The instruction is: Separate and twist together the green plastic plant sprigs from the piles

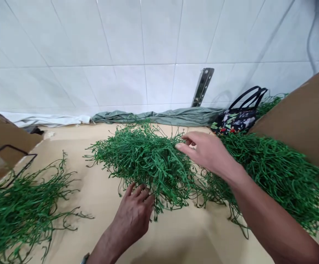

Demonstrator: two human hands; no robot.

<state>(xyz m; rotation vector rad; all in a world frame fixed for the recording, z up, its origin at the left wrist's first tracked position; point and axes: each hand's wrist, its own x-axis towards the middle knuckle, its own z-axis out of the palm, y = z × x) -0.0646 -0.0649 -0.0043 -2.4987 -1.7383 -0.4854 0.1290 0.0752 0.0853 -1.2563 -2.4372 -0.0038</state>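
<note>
A heap of thin green stems (145, 154), tangled and with small knobbed tips, lies on the tan surface in front of me. My left hand (137, 209) rests against its near edge, palm down, fingers slightly apart with their tips among the stems. At the heap's right side is my right hand (206, 152), thumb and forefinger bent with a gap between them and no stem visible in it. Under and beyond my right forearm spreads a larger pile of the same stems (280, 179).
Another stem pile (19, 212) lies at left, near a cardboard box (8, 143) and a black wire frame (24, 156). A cardboard panel (302, 113) leans at right beside a floral bag (236, 119). Grey-green cloth (176, 116) and a metal bracket (202, 87) are along the tiled wall.
</note>
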